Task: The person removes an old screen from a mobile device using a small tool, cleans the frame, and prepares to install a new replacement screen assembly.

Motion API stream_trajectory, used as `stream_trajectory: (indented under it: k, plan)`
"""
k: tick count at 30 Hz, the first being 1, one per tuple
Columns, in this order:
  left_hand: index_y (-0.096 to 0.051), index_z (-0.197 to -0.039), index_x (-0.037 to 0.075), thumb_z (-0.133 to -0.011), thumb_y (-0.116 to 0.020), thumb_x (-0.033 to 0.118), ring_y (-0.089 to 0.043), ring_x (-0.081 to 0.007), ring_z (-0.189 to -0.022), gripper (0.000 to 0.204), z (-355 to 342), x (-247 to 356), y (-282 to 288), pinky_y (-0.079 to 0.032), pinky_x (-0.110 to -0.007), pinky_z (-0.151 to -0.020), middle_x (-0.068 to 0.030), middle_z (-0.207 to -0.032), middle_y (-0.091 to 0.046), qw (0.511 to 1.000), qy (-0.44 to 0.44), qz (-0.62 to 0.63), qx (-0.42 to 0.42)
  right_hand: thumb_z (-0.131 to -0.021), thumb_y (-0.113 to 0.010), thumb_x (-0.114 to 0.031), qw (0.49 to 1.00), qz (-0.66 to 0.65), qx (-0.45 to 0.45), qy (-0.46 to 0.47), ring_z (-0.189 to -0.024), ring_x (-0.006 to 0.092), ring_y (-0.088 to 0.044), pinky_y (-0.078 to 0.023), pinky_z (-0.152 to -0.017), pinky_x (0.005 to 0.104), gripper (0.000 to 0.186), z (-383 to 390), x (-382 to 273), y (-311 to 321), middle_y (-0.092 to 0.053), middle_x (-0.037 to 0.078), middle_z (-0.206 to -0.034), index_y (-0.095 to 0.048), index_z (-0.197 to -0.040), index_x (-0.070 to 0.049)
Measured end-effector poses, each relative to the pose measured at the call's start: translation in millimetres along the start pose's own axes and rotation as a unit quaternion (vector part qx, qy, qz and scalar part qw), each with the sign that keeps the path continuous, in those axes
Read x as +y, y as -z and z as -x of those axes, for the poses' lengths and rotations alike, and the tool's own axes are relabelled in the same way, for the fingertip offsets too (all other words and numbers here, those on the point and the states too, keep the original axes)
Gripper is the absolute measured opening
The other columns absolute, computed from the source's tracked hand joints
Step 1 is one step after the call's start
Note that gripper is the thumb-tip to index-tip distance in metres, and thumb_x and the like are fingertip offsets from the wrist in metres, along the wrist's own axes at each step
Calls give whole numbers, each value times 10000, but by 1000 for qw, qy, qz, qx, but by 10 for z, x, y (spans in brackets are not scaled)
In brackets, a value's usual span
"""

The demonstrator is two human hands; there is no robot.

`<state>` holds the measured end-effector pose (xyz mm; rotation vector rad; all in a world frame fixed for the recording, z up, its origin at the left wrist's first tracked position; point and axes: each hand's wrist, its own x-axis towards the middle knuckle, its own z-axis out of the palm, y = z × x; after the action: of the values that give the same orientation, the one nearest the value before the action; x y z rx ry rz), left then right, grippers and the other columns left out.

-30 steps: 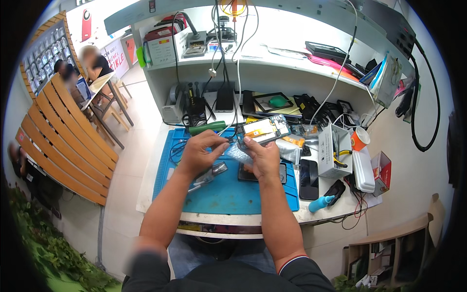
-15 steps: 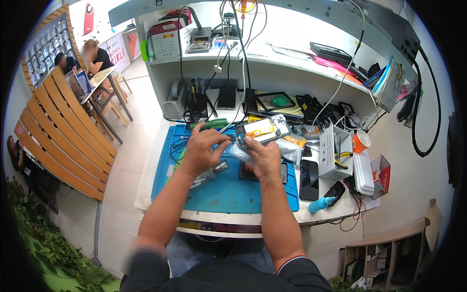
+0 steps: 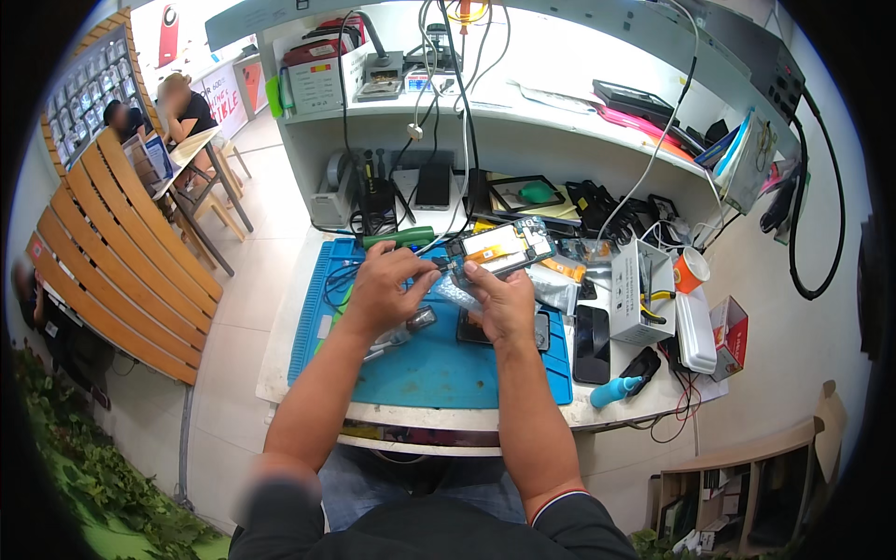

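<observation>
My right hand (image 3: 505,303) grips an opened phone (image 3: 490,248), thumb on top, its circuit board and orange flex cable bare and facing up. At the phone's left end, my left hand (image 3: 381,287) pinches a small dark piece that looks like a cable plug (image 3: 440,264). Whether it sits in the phone's port is too small to tell. Both hands are above a blue repair mat (image 3: 420,378). A clear bubble-wrap bag (image 3: 457,293) and another dark phone part (image 3: 473,329) lie beneath the right hand. Beside the left wrist lies a grey, shiny-ended tool (image 3: 420,320).
A green-handled tool (image 3: 411,236) lies behind my left hand. To the right are a black phone (image 3: 592,343), a blue bottle (image 3: 614,392), a white box (image 3: 642,299) with pliers and an orange cup (image 3: 690,272). Cables (image 3: 467,149) hang from the shelf. Two people sit far left.
The phone and both hands have shifted very slightly in view, along with the whole scene. The grip of each hand looks the same.
</observation>
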<state>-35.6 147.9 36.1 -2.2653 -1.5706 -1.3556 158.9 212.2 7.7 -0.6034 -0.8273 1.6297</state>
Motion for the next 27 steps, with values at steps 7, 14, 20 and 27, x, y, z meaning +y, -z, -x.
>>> stream_trajectory:
  k: [7, 14, 20, 27]
  plan:
    - [-801, -929, 60, -929, -815, 179, -695, -253, -807, 121, 3, 0, -11, -474, -463, -1059, -62, -816, -742, 1000, -1, 0, 2, -882, -847, 23, 1000, -1, -6, 5, -901, 186, -773, -662, -775, 309, 309, 21, -15, -32, -769, 140, -1069, -692, -1146, 58]
    - [-798, -911, 48, -904, -825, 149, -709, -283, -803, 104, 17, -9, -86, -510, -443, -1017, -88, -818, -760, 999, -19, -3, 34, -876, -854, 16, 1000, 29, 1, -5, -899, 195, -773, -672, -790, 334, 345, 46, -6, -54, -765, 154, -1083, -671, -1163, 69]
    - [-797, -1006, 45, -853, -865, 168, -726, -307, -933, 208, -9, 62, -39, -537, -424, -987, -120, -951, -770, 1000, -7, -12, 27, -868, -884, -19, 997, 62, 16, 34, -894, 178, -763, -637, -793, 307, 357, 58, 52, -54, -769, 146, -1074, -660, -1132, 68]
    - [-765, -1186, 41, -848, -890, 231, -718, -330, -1124, 407, -43, 238, 55, -584, -421, -968, -160, -1209, -736, 998, -18, 52, 22, -903, -867, -57, 960, 219, 47, 166, -947, 170, -746, -610, -822, 306, 380, 156, 126, -144, -768, 122, -1054, -645, -1189, 61]
